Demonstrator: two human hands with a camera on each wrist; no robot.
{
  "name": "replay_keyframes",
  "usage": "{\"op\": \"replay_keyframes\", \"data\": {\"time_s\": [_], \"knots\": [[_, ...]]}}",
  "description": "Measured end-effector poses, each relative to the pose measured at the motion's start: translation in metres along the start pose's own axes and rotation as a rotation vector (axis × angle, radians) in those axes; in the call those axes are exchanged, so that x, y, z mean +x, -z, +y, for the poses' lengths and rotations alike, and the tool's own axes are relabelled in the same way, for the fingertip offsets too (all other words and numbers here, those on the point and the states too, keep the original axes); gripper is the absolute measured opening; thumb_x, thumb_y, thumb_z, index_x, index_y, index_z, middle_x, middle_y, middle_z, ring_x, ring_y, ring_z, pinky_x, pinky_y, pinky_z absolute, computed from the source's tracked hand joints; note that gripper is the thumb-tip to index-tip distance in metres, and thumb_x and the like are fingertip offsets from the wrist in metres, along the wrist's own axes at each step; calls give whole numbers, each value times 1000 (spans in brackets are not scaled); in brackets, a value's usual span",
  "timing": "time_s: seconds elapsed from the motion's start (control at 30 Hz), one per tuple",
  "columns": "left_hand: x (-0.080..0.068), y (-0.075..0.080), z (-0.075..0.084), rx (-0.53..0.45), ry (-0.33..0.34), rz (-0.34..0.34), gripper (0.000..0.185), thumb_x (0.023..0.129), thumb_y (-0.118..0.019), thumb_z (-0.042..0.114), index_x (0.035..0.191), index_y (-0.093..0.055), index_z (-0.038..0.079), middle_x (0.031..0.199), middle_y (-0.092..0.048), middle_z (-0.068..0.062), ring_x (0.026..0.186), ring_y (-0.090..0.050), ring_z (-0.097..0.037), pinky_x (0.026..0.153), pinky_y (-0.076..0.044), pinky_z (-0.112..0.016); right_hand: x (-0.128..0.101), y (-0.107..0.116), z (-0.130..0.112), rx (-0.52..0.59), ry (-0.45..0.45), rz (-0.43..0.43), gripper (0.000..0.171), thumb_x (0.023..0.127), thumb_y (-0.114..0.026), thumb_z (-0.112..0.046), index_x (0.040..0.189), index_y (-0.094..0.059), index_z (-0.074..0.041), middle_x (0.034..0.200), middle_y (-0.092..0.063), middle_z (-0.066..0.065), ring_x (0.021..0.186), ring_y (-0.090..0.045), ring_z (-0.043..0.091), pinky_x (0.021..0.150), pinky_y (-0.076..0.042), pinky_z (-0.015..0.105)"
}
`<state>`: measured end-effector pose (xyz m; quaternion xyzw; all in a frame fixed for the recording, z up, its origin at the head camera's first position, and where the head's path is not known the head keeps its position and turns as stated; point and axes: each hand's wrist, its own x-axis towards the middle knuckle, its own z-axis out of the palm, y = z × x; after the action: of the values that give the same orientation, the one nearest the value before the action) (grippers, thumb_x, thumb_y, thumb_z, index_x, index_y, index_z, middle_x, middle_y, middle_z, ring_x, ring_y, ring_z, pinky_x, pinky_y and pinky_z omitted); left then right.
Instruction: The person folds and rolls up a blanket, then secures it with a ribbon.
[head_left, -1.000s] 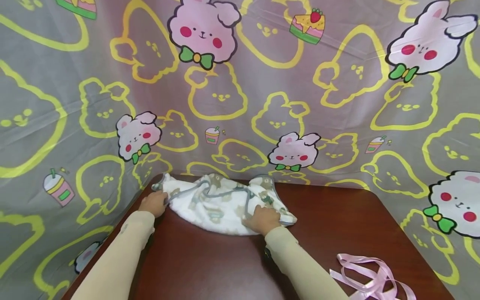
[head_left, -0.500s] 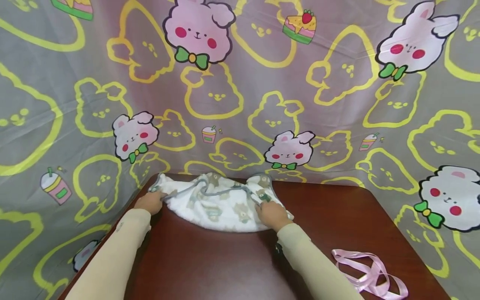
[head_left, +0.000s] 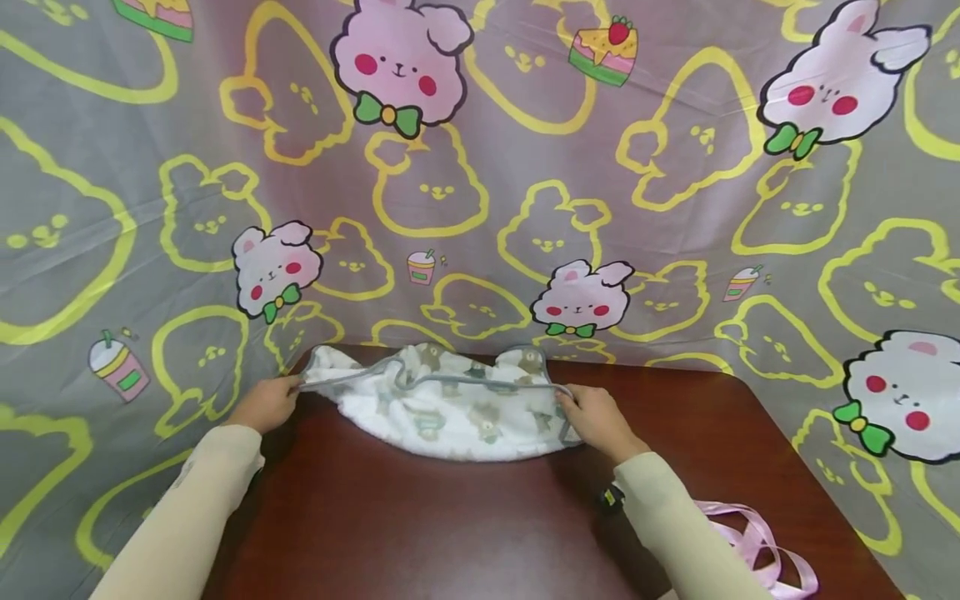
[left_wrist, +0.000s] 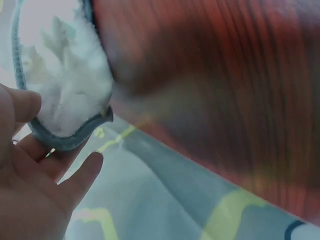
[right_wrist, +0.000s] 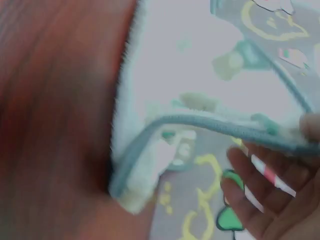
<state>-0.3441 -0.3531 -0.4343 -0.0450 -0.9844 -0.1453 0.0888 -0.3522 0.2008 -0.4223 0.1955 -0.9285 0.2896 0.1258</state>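
Note:
A white fleece cloth (head_left: 442, 408) with bear prints and grey edging lies at the far side of the dark red table (head_left: 465, 533). My left hand (head_left: 264, 403) pinches the cloth's grey-edged left corner (left_wrist: 65, 135) near the table's left edge. My right hand (head_left: 596, 419) grips the grey edging (right_wrist: 225, 127) at the cloth's right end. The edging runs taut between both hands. In both wrist views the cloth (left_wrist: 70, 85) is blurred.
A pink ribbon (head_left: 757, 550) lies loose at the table's near right corner. A grey curtain (head_left: 480, 167) printed with pink rabbits and yellow outlines hangs close behind and around the table.
Both hands have moved apart, left hand leftward and right hand rightward, pulling the cloth's top edge straight and spreading the cloth wider.

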Motion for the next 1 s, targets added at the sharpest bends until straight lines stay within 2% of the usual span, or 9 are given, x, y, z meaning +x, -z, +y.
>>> {"op": "replay_keyframes", "data": {"time_s": [0.1,0.17,0.3,0.4,0.57,0.83,1.0], "knots": [[-4,8,3,-19,-2,-11,32,98,-50,9,123,-59,-7,114,-62,-28,101,-59,-45,82,-45,-58,-8,22,4,55,56,13,21,99,-57,-25,107,-70,-11,82,-61,-1,75,-54,17,68,-44,38],[-7,14,4,-27,-1,-20,33,97,-48,9,123,-59,-9,115,-61,-29,103,-58,-47,85,-44,-59,-15,35,8,65,87,19,22,99,-57,-24,113,-70,-11,89,-65,-2,80,-56,16,72,-46,39],[-16,26,1,-7,-45,-19,20,95,-46,6,98,-63,-2,86,-62,-18,79,-58,-36,71,-46,-51,-27,54,18,73,106,35,20,99,-59,-23,111,-71,-13,96,-68,-3,82,-59,14,71,-49,37],[-24,33,-3,12,-85,-21,17,93,-45,4,79,-55,6,69,-49,-5,63,-46,-25,60,-39,-42,-38,68,26,92,83,55,20,99,-59,-23,109,-72,-11,95,-68,-1,81,-59,14,70,-49,35],[-36,41,-6,37,-131,-49,21,91,-45,4,72,-50,11,63,-43,-2,59,-43,-21,57,-37,-39,-60,88,38,127,41,67,15,97,-61,-19,103,-73,-11,92,-68,-2,80,-58,13,68,-48,31],[-56,54,2,51,-149,-142,25,88,-47,4,65,-47,14,59,-41,1,54,-39,-16,51,-32,-34,-91,100,44,113,13,-19,13,95,-65,-27,102,-73,-20,95,-69,-8,81,-60,10,67,-47,29],[-73,66,5,52,-175,-126,32,83,-50,0,58,-39,18,55,-35,5,50,-30,-13,49,-27,-30,-103,112,44,99,-19,-92,11,95,-65,-28,98,-73,-21,94,-68,-8,83,-59,10,69,-47,29]]}}
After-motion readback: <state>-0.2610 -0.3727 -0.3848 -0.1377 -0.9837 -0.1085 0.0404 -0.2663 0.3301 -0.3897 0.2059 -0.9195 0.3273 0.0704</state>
